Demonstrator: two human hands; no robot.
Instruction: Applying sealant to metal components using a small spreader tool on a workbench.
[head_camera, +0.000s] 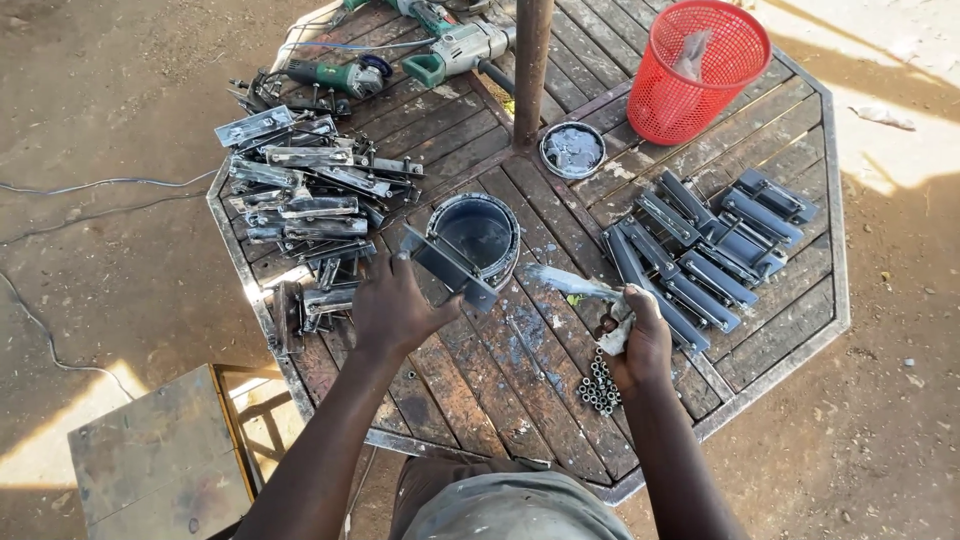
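The left hand grips a grey metal bracket held over the paint can; the right hand is closed around a paintbrush just right of the can. Painted brackets lie further right of the can, many bare brackets wait left of it, so about half seems done.

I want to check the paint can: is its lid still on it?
No, the paint can is open, and its round lid lies apart on the wooden table beside the pole.
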